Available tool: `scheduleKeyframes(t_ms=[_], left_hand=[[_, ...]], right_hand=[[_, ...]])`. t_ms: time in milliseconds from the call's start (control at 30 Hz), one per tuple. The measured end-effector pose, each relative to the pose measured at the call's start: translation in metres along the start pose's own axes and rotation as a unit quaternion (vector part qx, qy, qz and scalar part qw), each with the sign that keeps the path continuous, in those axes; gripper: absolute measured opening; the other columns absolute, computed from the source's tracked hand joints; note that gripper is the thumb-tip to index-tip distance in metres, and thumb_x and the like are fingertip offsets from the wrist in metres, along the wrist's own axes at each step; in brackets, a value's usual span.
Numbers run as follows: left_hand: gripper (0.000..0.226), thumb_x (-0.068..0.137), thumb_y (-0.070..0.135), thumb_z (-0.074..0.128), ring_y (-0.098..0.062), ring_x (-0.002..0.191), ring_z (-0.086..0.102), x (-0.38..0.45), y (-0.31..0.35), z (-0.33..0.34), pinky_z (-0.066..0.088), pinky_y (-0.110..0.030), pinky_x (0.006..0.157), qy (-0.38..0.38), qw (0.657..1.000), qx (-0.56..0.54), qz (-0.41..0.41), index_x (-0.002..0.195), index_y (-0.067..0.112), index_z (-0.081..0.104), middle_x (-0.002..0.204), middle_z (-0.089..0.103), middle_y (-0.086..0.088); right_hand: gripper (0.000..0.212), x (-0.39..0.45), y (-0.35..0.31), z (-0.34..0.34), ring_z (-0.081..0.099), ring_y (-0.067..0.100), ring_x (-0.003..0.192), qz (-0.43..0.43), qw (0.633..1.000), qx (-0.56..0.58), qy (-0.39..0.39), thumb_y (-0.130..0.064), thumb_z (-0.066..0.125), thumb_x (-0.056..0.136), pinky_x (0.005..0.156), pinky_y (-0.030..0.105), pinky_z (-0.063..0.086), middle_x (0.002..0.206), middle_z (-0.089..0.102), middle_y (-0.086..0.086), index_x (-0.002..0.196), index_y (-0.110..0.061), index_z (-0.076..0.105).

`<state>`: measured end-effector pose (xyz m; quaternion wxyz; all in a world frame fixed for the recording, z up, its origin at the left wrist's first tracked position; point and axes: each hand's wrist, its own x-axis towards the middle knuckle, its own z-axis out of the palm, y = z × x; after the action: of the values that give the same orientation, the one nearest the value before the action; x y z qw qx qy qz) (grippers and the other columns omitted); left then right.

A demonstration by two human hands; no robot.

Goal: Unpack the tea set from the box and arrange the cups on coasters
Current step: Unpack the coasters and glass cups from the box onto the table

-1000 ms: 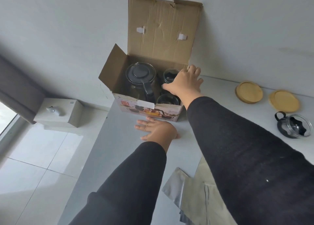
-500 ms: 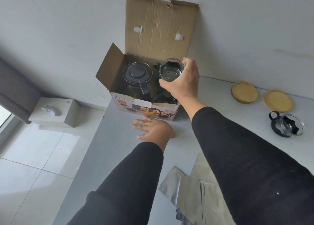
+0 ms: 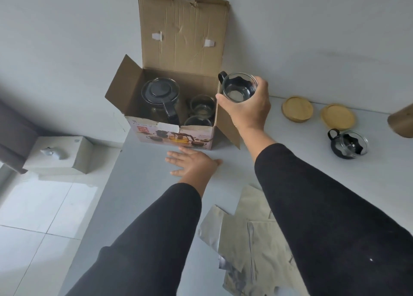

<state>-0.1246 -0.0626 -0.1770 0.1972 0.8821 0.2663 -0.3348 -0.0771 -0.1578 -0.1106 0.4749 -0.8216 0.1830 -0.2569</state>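
Observation:
An open cardboard box point(image 3: 174, 137) stands against the wall with its lid flap up. Inside are a glass teapot with a black lid point(image 3: 159, 94) and two glass cups point(image 3: 202, 104). My right hand point(image 3: 248, 110) grips a glass cup with a black handle point(image 3: 238, 87), held in the air just right of the box's right edge. My left hand point(image 3: 192, 162) lies flat on the white table in front of the box, fingers spread. Two round wooden coasters point(image 3: 296, 109) point(image 3: 338, 117) lie at the right, and another glass cup point(image 3: 348, 144) sits on the table in front of them.
Silver and beige foil pouches point(image 3: 243, 239) lie on the table point(image 3: 138, 184) near me, between my arms. A brown cardboard piece point(image 3: 402, 123) pokes in at the right edge. The table's left edge drops to a tiled floor with a white box point(image 3: 60, 153).
My right hand has lifted a glass cup out of the box and carried it right, past the box's right wall. My left hand stays flat on the table.

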Motion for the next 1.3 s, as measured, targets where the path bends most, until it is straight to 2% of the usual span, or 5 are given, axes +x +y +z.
scheduleKeyframes(t_ms=[233,400,800,1033,1300], left_hand=[[0.128,0.073,0.061,0.068,-0.039,0.144,-0.016,-0.054,0.052,0.050,0.007,-0.053,0.116,-0.027,0.996,-0.002,0.080,0.148,0.003,-0.018,0.154,-0.020,-0.024],[0.125,0.075,0.063,0.065,-0.040,0.143,-0.020,-0.061,0.079,0.075,0.006,-0.053,0.116,-0.036,0.988,0.069,0.133,0.148,0.001,-0.015,0.153,-0.024,-0.025],[0.128,0.075,0.063,0.064,-0.044,0.141,-0.021,-0.057,0.103,0.096,0.005,-0.058,0.113,0.000,0.984,0.143,0.109,0.146,0.000,-0.022,0.150,-0.026,-0.030],[0.129,0.075,0.062,0.065,-0.045,0.140,-0.021,-0.053,0.107,0.097,0.006,-0.060,0.112,-0.004,0.984,0.149,0.098,0.145,0.000,-0.024,0.150,-0.027,-0.030],[0.129,0.075,0.063,0.064,-0.045,0.140,-0.022,-0.051,0.106,0.099,0.006,-0.060,0.112,-0.003,0.983,0.153,0.104,0.145,0.000,-0.024,0.149,-0.028,-0.030]], right_hand=[[0.077,-0.002,0.052,-0.063,0.057,0.007,0.095,0.080,0.996,-0.005,0.037,-0.036,0.089,0.054,0.081,0.005,0.036,0.110,0.062,-0.005,0.117,-0.014,0.051],[0.078,0.003,0.102,-0.108,0.056,0.005,0.094,0.133,0.989,-0.027,0.062,-0.037,0.089,0.054,0.085,0.011,0.040,0.111,0.062,-0.004,0.117,-0.014,0.050],[0.077,0.021,0.172,-0.122,0.059,0.016,0.097,0.185,0.980,-0.028,0.072,-0.037,0.090,0.051,0.087,0.024,0.048,0.110,0.060,0.001,0.111,-0.013,0.049],[0.077,0.023,0.185,-0.118,0.060,0.019,0.098,0.178,0.980,-0.040,0.074,-0.035,0.090,0.051,0.084,0.020,0.043,0.110,0.061,0.004,0.112,-0.008,0.051],[0.089,0.019,0.188,-0.118,0.055,0.021,0.113,0.155,0.985,-0.044,0.054,-0.033,0.088,0.054,0.096,0.025,0.041,0.124,0.055,0.005,0.128,-0.008,0.044]])
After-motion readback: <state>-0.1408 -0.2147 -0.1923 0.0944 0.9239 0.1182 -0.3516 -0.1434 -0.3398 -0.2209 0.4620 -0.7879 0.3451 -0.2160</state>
